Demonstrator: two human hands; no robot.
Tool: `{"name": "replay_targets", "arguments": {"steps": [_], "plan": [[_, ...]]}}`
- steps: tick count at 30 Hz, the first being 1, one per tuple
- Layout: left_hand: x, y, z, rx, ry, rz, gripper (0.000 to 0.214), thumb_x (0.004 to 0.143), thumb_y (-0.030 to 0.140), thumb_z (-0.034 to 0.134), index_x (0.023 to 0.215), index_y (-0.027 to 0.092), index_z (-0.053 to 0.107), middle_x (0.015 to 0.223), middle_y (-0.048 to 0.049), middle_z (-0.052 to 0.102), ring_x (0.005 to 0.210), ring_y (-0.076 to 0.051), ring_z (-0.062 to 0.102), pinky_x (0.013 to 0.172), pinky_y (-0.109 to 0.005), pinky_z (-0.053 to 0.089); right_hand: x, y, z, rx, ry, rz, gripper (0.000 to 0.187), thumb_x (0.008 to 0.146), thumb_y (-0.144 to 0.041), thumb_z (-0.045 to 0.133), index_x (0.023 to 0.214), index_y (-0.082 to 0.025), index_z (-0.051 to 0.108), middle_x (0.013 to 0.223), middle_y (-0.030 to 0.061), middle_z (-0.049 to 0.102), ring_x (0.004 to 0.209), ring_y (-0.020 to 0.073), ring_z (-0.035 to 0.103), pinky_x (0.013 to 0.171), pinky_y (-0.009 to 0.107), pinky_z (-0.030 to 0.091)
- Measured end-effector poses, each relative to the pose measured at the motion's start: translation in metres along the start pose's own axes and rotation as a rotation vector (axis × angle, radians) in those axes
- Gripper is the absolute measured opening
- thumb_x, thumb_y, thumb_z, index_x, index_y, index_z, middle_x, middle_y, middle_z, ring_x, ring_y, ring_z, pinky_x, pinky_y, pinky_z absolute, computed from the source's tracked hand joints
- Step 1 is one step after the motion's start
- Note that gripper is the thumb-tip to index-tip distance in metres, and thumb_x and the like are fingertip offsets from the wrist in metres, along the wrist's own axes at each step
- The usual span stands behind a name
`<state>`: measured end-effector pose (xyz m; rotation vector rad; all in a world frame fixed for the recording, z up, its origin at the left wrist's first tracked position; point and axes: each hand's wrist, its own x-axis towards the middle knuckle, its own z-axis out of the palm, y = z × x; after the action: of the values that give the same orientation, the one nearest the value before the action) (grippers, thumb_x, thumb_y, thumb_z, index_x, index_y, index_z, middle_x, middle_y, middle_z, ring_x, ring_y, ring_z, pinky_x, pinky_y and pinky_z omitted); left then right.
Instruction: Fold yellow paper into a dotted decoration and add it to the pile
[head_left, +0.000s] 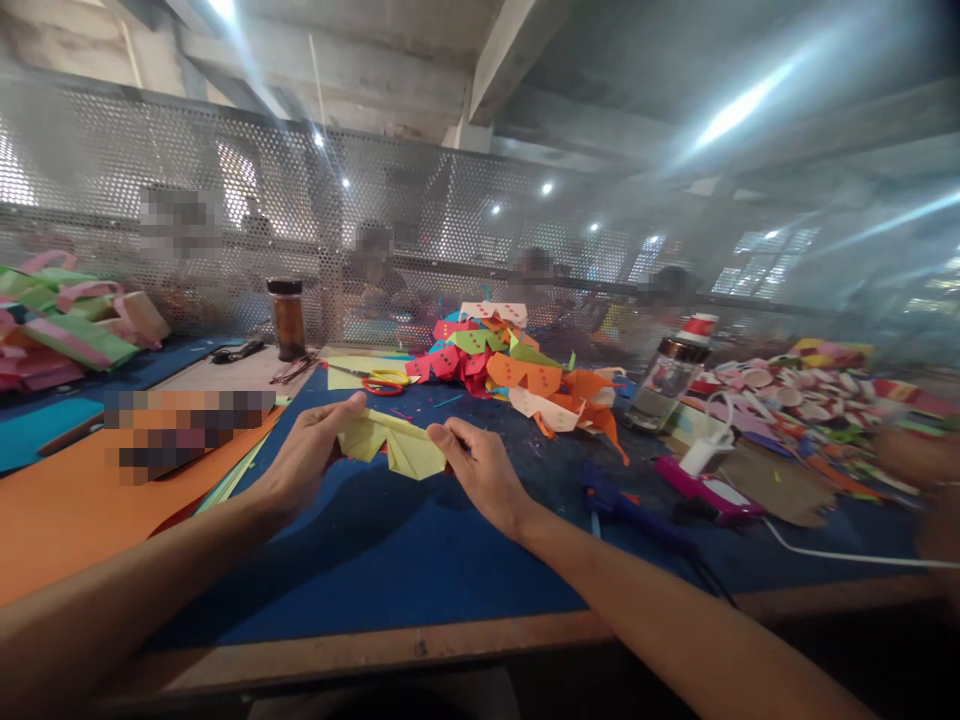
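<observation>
Both my hands hold a folded yellow paper piece just above the blue mat. My left hand pinches its left end, thumb on top. My right hand grips its right end with the fingers curled round the fold. Behind the paper lies a heap of folded coloured paper shapes in red, orange, green and white with dots. Orange-handled scissors lie on a yellow sheet beyond my left hand.
An orange sheet lies at the left, paper bags at far left. A dark jar, a bottle with a red cap, a blue glue gun, a pink phone with white cable, and paper scraps stand right. A perforated metal screen runs behind.
</observation>
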<state>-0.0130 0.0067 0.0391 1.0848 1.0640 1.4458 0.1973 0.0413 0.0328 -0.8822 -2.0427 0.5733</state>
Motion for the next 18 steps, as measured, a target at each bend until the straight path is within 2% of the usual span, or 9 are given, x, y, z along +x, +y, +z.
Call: {"name": "replay_targets", "arguments": {"steps": [5,12,16,18], "plan": [[0.0025,0.0001,-0.0015,-0.034,0.045,-0.028,0.033,0.078,0.049,0.071,0.073,0.017,0.067,0.065,0.0005,0.062,0.056,-0.013,0.056,0.053,-0.023,0.043,-0.0003,-0.0006,0.0001,0.006,-0.026,0.011,0.047,0.099,-0.054,0.040,0.066,-0.022,0.045,0.057,-0.0028,0.054,0.056,0.0119,0.053,0.058,0.024,0.037],[0.0026,-0.0018,-0.0004,-0.019,0.023,-0.021,0.037,0.076,0.052,0.071,0.075,0.016,0.066,0.070,-0.0020,0.064,0.058,-0.014,0.056,0.058,-0.024,0.046,0.0012,0.0018,0.0005,-0.009,0.004,0.014,0.050,0.096,-0.061,0.042,0.064,-0.022,0.045,0.053,-0.0036,0.052,0.052,0.0122,0.053,0.056,0.024,0.037],[0.0034,-0.0022,-0.0005,-0.031,0.026,-0.022,0.040,0.076,0.053,0.072,0.076,0.014,0.066,0.070,-0.0023,0.064,0.058,-0.014,0.056,0.059,-0.025,0.047,0.0005,0.0006,0.0003,0.007,-0.006,0.018,0.047,0.099,-0.054,0.042,0.064,-0.022,0.044,0.055,-0.0035,0.053,0.054,0.0119,0.054,0.057,0.024,0.038],[0.0040,-0.0020,-0.0009,-0.032,0.042,-0.012,0.039,0.075,0.053,0.073,0.073,0.014,0.066,0.069,-0.0019,0.064,0.059,-0.014,0.056,0.057,-0.024,0.046,0.0001,-0.0001,0.0005,0.023,-0.014,0.013,0.042,0.099,-0.050,0.043,0.069,-0.022,0.048,0.057,-0.0034,0.054,0.056,0.0121,0.054,0.058,0.024,0.039]]}}
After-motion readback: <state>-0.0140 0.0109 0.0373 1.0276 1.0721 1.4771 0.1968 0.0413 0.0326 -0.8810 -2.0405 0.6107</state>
